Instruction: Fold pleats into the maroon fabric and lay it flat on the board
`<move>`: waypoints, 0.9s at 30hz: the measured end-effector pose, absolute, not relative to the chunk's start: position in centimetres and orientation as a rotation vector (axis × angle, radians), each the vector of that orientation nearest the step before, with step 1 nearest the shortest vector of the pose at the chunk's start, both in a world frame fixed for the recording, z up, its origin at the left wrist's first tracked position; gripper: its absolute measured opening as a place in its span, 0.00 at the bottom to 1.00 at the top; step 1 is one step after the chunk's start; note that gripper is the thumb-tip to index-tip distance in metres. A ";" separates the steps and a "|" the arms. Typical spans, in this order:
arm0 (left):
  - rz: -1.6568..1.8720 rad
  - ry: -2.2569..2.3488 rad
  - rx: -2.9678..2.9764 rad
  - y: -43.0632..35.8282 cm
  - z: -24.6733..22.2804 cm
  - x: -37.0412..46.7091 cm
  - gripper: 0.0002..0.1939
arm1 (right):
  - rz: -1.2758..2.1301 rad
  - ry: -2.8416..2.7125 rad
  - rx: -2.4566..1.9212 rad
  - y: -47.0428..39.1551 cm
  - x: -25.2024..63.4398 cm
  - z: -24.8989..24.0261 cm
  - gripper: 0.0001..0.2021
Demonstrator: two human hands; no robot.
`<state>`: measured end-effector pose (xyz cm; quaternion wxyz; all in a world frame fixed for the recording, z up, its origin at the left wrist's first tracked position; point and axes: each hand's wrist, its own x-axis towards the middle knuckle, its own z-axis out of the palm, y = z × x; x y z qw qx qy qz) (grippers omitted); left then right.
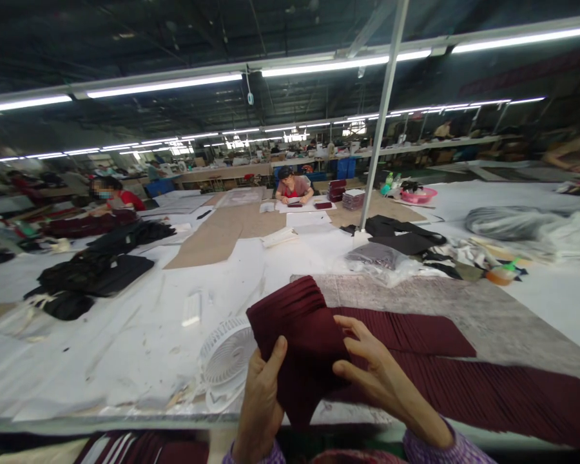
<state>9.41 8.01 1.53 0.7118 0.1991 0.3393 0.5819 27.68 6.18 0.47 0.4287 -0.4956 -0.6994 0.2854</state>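
A thick stack of maroon fabric pieces [299, 335] is raised above the table's front edge, its upper edges fanned into layers. My left hand [265, 386] grips it from the lower left, thumb across the front face and the other fingers hidden behind. At the right edge, my right hand [367, 361] has its thumb and fingers on the cloth, slightly curled. To the right, two overlapping rows of maroon pieces lie fanned out on the table: a shorter row [415, 332] behind and a longer row [493, 393] in front.
A white round fan [229, 354] lies left of my hands. Dark cloth [101, 277] is heaped further left. Behind the rows are a plastic bag [381, 261], black cloth [401, 235] and a metal post [381, 122]. A co-worker [294, 187] sits across the table; more maroon cloth hangs below its front edge.
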 end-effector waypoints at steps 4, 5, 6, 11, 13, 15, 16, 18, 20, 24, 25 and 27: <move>1.246 0.666 0.448 7.9 1.7 10.6 0.27 | 0.842 -1.466 -1.165 6.5 27.2 0.5 0.13; 1.235 0.645 0.455 7.8 1.7 10.8 0.26 | 0.916 -1.404 -1.153 6.6 27.1 0.5 0.13; 1.226 0.623 0.465 7.8 1.8 11.0 0.26 | 0.989 -1.351 -1.149 6.5 27.1 0.4 0.12; 1.179 0.535 0.495 7.8 1.6 11.1 0.28 | 1.195 -1.182 -1.180 6.3 27.1 0.1 0.12; 1.176 0.524 0.506 7.9 1.4 11.0 0.29 | 1.246 -1.149 -1.181 6.3 27.1 0.2 0.12; 1.196 0.515 0.521 7.9 1.2 10.9 0.30 | 1.268 -1.134 -1.177 6.3 27.1 0.3 0.12; 1.203 0.513 0.529 8.0 1.1 10.9 0.30 | 1.272 -1.129 -1.175 6.3 27.1 0.3 0.12; 1.205 0.526 0.544 8.0 1.0 10.9 0.31 | 1.278 -1.125 -1.174 6.4 27.1 0.4 0.13; 1.204 0.550 0.558 8.1 1.1 10.9 0.31 | 1.286 -1.135 -1.170 6.5 27.2 0.3 0.13; 1.214 0.553 0.574 8.2 1.2 10.9 0.32 | 1.283 -1.180 -1.174 6.7 27.4 0.2 0.13; 1.213 0.546 0.573 8.2 1.2 10.9 0.31 | 1.280 -1.190 -1.182 6.7 27.4 0.1 0.13; 1.213 0.535 0.567 8.2 1.2 10.9 0.31 | 1.268 -1.213 -1.197 6.7 27.4 0.1 0.13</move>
